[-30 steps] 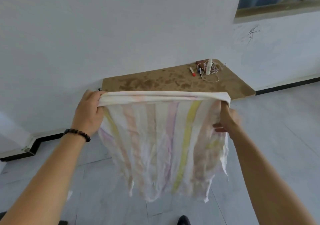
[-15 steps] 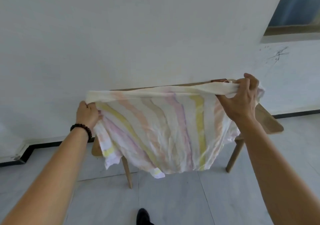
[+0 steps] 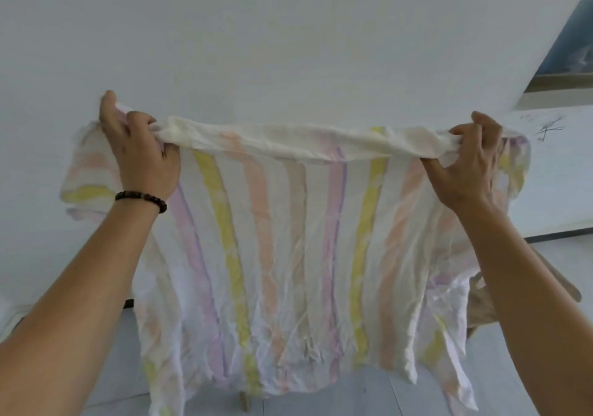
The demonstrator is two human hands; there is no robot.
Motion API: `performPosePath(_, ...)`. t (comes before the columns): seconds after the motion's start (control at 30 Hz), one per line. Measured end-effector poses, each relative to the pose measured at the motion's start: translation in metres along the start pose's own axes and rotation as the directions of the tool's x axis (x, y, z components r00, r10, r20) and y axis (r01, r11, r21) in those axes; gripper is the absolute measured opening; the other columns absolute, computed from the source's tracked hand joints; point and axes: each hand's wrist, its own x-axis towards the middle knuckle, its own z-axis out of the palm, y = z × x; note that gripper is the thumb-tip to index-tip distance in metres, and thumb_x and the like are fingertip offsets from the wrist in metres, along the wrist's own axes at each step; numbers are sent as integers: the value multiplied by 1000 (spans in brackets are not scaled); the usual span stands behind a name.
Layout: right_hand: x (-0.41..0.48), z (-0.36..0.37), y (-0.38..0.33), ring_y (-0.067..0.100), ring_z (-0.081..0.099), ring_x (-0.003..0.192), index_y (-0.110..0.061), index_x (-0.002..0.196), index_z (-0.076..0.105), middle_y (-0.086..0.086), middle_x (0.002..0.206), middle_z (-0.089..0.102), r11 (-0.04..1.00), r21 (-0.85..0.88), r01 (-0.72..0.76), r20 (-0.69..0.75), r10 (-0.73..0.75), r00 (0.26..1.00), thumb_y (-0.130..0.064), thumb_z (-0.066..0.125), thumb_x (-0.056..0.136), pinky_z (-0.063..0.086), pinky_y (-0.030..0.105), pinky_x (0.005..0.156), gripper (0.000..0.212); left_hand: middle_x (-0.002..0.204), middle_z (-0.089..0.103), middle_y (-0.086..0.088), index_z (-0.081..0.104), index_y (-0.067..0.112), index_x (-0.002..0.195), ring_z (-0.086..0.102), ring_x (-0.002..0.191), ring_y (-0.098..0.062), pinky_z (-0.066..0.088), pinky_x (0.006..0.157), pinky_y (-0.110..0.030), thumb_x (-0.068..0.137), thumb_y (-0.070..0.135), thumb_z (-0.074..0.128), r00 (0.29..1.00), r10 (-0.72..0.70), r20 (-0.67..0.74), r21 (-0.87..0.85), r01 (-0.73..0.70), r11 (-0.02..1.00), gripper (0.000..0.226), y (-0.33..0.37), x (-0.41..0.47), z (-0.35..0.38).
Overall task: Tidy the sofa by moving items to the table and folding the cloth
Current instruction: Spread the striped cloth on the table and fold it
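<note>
While your left hand [image 3: 144, 162] and right hand [image 3: 465, 168] each grip its bunched top edge, the striped cloth [image 3: 288, 255] hangs spread in front of the worktop [image 3: 572, 292], hiding most of it.

Both arms are bare from the wrists back to the frame's edge. The left forearm [image 3: 80, 287] ends at a bracelet [image 3: 141, 200] of small round beads, dark brown to black and slightly glossy, sitting close round the wrist just behind the left hand [image 3: 141, 159]. The right forearm [image 3: 529, 287], wrist and right hand [image 3: 465, 175] are bare.
</note>
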Motion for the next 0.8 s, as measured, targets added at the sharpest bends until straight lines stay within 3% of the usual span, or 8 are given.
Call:
performPosePath(0.1, 11, 41, 11, 38, 39, 129, -6, 115, 53, 20, 144, 37, 1000, -12, 20, 111, -18, 994, -60, 60, 74, 28, 46, 108, 68, 146, 15, -42, 48, -6, 102, 24, 136, -56, 30, 109, -55, 89, 23, 47, 994, -2, 109, 84, -8, 996, 31, -35, 7, 41)
performPosePath(0.23, 28, 107, 36, 36, 34, 134, -12, 123, 50, 14, 150, 30, 999, -22, -25, 286, 30, 958, -69, 54, 71, 25, 47, 112, 77, 149, 12, -39, 49, -5, 111, 28, 134, -52, 30, 110, -52, 87, 22, 60, 933, -185, 308, 187, 131, 973, 38, -80, -1, 103)
performPosePath(0.37, 45, 189, 73, 35, 34, 137, -17, 128, 49, 13, 149, 30, 986, -36, -161, 430, 161, 889, -77, 49, 66, 20, 47, 116, 87, 154, 10, -24, 50, 1, 120, 22, 140, -37, 23, 116, -43, 90, 29, 60, 812, -426, 399, 302, 323, 897, 42, -110, -12, 171)
performPosePath(0.47, 58, 257, 105, 35, 37, 136, -19, 134, 46, 11, 147, 32, 963, -116, -243, 598, 263, 757, -80, 58, 72, 21, 47, 116, 88, 150, 24, -21, 53, 9, 117, 22, 140, -28, 24, 115, -42, 89, 39, 52, 666, -584, 463, 394, 436, 809, 40, -132, -18, 224)
performPosePath(0.57, 64, 318, 139, 35, 51, 124, -17, 133, 50, 11, 141, 43, 944, -211, -255, 669, 330, 666, -72, 57, 82, 37, 45, 105, 75, 108, 57, -22, 61, 5, 86, 51, 98, -31, 47, 75, -35, 86, 34, 51, 581, -674, 457, 451, 502, 738, 30, -149, -19, 275)
performPosePath(0.63, 68, 364, 166, 36, 56, 117, -14, 130, 53, 13, 136, 49, 929, -234, -285, 676, 367, 639, -63, 54, 89, 42, 42, 98, 65, 81, 57, -25, 58, -3, 78, 53, 70, -35, 39, 53, -29, 88, 24, 50, 535, -739, 411, 498, 547, 673, 30, -164, -22, 315)
performPosePath(0.73, 57, 426, 199, 39, 55, 116, -12, 129, 55, 16, 131, 53, 914, -282, -290, 700, 403, 590, -56, 51, 94, 43, 43, 97, 56, 79, 59, -26, 54, -8, 80, 59, 84, -46, 34, 55, -32, 87, 20, 46, 485, -781, 394, 586, 522, 619, 30, -185, -42, 367)
performPosePath(0.8, 46, 458, 215, 40, 55, 115, -11, 128, 54, 17, 131, 52, 904, -301, -305, 692, 427, 583, -49, 55, 94, 43, 43, 97, 51, 101, 64, -25, 60, -5, 96, 60, 95, -43, 35, 61, -32, 89, 24, 49, 454, -794, 405, 622, 499, 603, 32, -195, -58, 395)
